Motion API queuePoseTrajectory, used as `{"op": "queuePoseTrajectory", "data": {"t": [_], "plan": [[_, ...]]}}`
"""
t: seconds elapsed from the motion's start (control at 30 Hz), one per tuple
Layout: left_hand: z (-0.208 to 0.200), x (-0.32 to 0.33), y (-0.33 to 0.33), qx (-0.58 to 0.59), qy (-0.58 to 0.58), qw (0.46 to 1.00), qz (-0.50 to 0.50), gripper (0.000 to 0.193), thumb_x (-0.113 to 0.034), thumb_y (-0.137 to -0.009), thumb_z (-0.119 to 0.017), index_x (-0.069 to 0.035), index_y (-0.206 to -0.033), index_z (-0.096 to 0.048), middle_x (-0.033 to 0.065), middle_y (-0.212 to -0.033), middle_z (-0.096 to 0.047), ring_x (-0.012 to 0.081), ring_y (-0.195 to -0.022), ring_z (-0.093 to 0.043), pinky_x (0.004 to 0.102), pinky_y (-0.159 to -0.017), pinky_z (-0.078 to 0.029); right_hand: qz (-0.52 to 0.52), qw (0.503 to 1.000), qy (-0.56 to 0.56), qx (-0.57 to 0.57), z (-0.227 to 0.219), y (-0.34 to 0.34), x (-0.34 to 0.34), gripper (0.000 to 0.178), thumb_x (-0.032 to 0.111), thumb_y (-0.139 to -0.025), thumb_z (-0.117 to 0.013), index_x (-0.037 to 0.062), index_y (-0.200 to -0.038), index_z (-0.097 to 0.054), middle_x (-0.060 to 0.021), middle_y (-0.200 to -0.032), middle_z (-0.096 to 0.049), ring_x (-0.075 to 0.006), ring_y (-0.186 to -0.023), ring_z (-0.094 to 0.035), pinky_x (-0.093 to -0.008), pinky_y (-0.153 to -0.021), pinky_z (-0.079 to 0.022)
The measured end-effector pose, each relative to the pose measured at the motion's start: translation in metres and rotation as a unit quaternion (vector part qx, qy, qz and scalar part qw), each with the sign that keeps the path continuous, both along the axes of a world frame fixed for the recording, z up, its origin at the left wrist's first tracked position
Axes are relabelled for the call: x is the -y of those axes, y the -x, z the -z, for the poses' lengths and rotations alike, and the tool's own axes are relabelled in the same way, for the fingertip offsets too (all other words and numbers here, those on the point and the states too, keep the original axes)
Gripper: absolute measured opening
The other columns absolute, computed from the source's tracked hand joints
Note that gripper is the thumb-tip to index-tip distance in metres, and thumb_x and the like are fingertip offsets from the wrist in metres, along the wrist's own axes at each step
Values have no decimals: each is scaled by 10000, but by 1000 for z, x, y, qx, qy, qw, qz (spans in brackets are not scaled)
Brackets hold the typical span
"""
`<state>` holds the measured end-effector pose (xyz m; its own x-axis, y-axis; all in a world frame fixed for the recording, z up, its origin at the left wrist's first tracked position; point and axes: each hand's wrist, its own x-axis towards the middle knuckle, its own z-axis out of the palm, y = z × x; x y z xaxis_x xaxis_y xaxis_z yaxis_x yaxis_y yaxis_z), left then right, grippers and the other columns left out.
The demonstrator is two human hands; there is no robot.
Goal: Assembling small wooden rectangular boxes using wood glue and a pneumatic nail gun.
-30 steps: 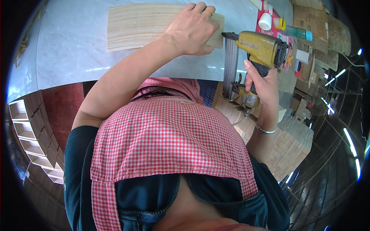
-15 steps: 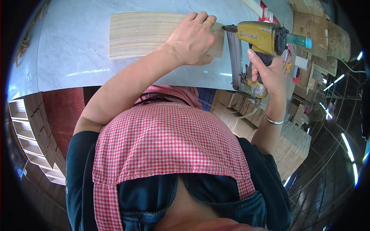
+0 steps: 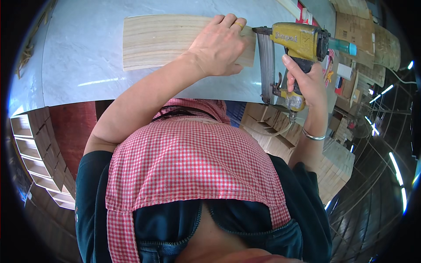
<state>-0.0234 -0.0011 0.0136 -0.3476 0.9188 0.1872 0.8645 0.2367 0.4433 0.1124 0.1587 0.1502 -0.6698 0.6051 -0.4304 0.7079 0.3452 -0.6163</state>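
Fingers [image 3: 228, 22] of the left hand [image 3: 219, 46] lie spread and flat on the right end of a pale wooden board [image 3: 162, 39], a gold ring showing on one of them, pressing the board down onto the worktop [image 3: 79, 65]. Just beside that hand, the right hand [image 3: 305, 83] has its fingers curled tight around the dark grip of a yellow nail gun [image 3: 296, 41], the thumb lying along the handle. The gun's nose touches the board's right edge, and its long grey magazine [image 3: 266, 65] runs back toward the person. A silver bangle [image 3: 313, 136] sits on the right wrist. The board lies flat across the far part of the glossy grey worktop, its grain running left to right. Nearer the body hangs a red checked apron [image 3: 193, 162] over a dark shirt. Stacks of small wooden boxes [image 3: 39, 153] stand below the worktop to the left, and more wooden pieces [image 3: 337, 166] are piled to the right.
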Motion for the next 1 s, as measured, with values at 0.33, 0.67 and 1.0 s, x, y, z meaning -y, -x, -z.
{"op": "queuePoseTrajectory", "data": {"t": [0.33, 0.67, 1.0], "plan": [[59, 163, 72, 33, 99, 992, -68, 871, -484, -700, -823, 34, -1354, -575, 222, -1325, -588, 392, -1256, -539, 479, -1100, -420, 35, 998, -25, -52, -1, -28, 13, 238, 226, -928, -759, 5, -880, -687, 11, -558, -559, -77, -426, -479, -211, -418, -398], [-35, 114, 54, 110, 126, 982, -87, 848, -462, -632, -819, 31, -1289, -608, 187, -1232, -629, 340, -1091, -619, 450, -1011, -477, 33, 998, 1, -61, 3, -57, 43, 221, 198, -921, -773, 4, -853, -691, 8, -578, -571, -68, -436, -479, -211, -417, -407], [-15, 88, 43, 65, 95, 989, -97, 832, -456, -640, -814, 16, -1291, -599, 171, -1211, -629, 326, -1083, -611, 450, -993, -482, -2, 998, 37, -43, 10, -54, 52, 213, 188, -921, -772, -3, -869, -692, 2, -584, -573, -69, -435, -475, -216, -407, -408]]}}
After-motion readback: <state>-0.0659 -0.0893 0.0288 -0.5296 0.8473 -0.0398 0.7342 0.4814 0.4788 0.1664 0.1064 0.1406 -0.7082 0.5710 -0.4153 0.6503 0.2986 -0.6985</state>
